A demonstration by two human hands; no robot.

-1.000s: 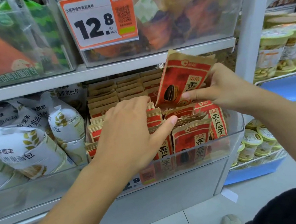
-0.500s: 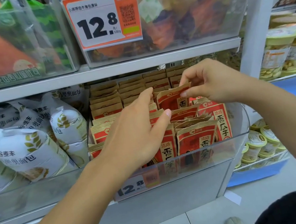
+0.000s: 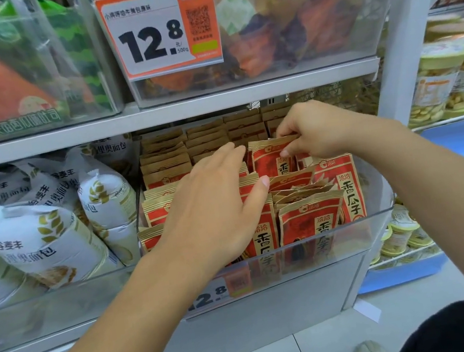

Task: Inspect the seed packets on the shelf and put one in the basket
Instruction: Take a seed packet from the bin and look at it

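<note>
This is a shop, a snack aisle in a small grocery or convenience store. An orange and white price tag (image 3: 159,30) reading 12.8, with a square code, hangs on a clear plastic bin (image 3: 356,45) at the top centre. White metal shelves (image 3: 39,143) carry more clear bins filled with many identical goods: red seed packets (image 3: 310,221) in rows at the centre, white bread bags (image 3: 38,235) at the left, lidded snack tubs (image 3: 442,78) stacked at the right edge.
</note>
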